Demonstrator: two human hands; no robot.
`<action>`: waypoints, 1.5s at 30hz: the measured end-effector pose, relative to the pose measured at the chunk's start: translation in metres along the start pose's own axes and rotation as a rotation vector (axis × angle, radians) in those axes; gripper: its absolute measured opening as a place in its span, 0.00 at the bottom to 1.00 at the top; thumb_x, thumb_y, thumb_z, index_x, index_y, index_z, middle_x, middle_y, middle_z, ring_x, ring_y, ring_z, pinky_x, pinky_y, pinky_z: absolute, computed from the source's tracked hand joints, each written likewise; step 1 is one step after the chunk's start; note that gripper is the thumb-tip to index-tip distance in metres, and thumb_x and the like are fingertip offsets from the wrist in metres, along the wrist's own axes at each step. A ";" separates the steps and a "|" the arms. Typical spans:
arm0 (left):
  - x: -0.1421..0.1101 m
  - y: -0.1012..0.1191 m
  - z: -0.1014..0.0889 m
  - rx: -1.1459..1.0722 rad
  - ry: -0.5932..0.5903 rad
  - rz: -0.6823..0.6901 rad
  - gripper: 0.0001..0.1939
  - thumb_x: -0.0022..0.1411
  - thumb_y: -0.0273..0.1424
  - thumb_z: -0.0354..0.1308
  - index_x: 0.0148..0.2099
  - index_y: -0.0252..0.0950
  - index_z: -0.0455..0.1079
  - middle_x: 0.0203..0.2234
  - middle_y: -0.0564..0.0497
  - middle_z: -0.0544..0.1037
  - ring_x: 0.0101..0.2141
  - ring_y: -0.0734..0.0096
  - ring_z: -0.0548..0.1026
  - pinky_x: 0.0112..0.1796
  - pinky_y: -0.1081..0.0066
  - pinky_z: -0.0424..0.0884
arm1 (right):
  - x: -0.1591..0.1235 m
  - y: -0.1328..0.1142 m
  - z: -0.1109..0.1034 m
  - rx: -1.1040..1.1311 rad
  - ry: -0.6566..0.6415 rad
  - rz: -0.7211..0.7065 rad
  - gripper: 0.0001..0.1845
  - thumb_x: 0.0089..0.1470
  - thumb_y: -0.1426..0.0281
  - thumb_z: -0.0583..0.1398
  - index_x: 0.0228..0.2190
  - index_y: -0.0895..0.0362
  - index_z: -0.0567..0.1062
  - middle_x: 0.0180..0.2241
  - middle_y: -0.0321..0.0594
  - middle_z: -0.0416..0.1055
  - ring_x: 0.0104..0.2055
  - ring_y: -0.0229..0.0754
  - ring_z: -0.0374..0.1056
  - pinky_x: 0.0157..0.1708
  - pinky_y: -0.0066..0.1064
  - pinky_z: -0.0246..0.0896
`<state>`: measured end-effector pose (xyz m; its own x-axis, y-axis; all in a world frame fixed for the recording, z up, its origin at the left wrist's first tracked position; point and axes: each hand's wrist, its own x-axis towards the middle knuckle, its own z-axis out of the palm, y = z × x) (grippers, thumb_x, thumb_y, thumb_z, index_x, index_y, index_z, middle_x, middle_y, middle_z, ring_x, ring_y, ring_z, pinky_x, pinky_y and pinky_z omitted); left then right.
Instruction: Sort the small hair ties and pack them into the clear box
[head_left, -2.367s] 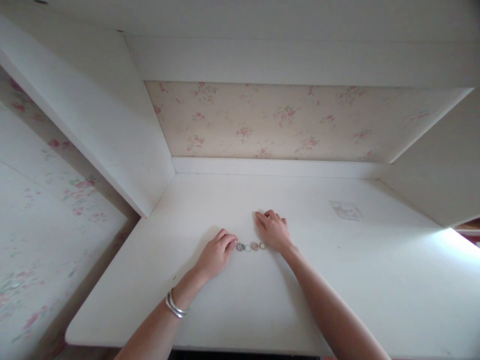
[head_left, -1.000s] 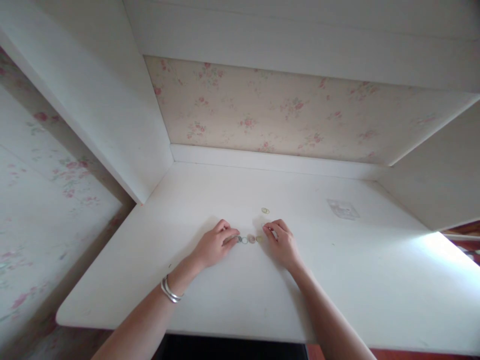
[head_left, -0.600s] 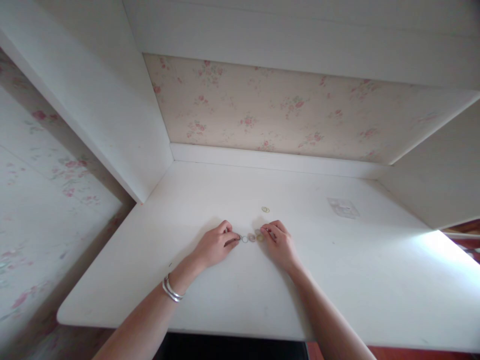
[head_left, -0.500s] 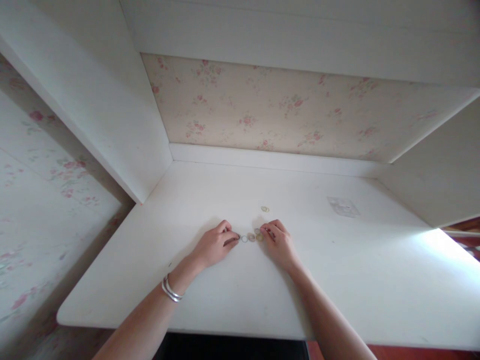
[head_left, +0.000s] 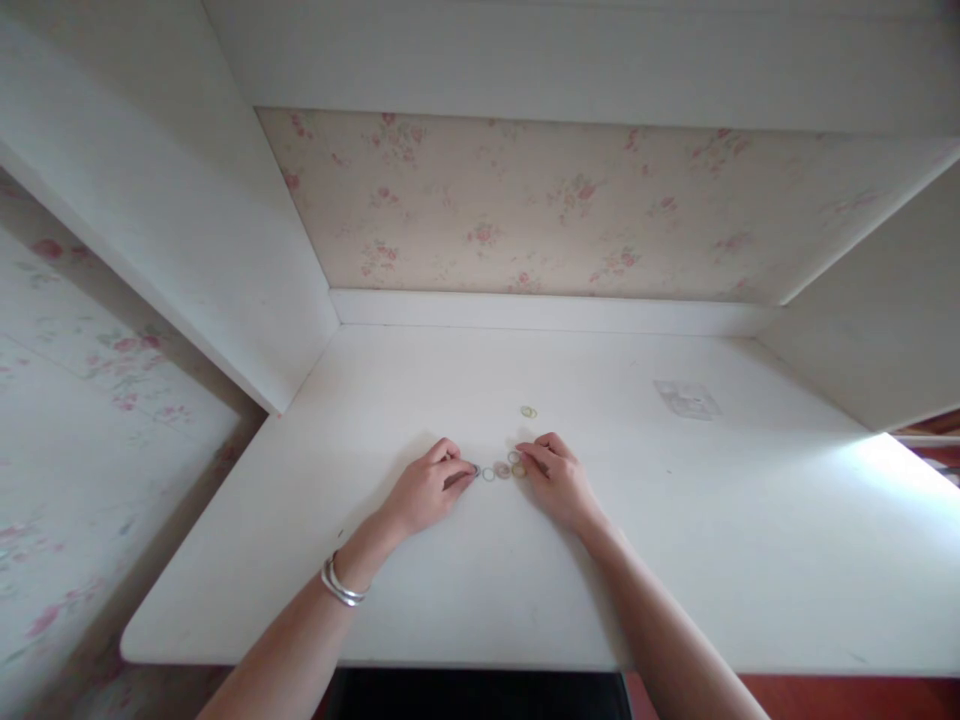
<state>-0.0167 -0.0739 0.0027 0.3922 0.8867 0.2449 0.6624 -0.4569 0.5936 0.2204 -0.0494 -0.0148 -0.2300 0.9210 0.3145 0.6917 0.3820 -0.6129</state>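
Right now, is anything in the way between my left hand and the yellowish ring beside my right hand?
Yes: a thin pale ring and, farther right, a pinkish ring lie on the white desk between your left hand and that yellowish ring.

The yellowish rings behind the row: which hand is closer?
Right. The right hand is just in front of the yellowish rings; the left hand is farther off, in front and left.

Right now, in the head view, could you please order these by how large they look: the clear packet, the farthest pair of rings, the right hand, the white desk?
1. White desk
2. Right hand
3. Clear packet
4. Farthest pair of rings
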 end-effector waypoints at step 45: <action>0.006 -0.003 0.000 -0.167 0.114 -0.123 0.14 0.66 0.38 0.47 0.37 0.35 0.70 0.33 0.49 0.68 0.29 0.74 0.67 0.32 0.72 0.67 | 0.002 -0.002 -0.004 0.024 -0.026 0.033 0.13 0.57 0.68 0.53 0.37 0.52 0.77 0.35 0.39 0.68 0.32 0.36 0.66 0.33 0.28 0.61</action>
<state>-0.0167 -0.0675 0.0026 0.2344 0.9414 0.2425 0.5825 -0.3357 0.7403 0.2215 -0.0491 -0.0099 -0.2253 0.9346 0.2753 0.6824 0.3531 -0.6401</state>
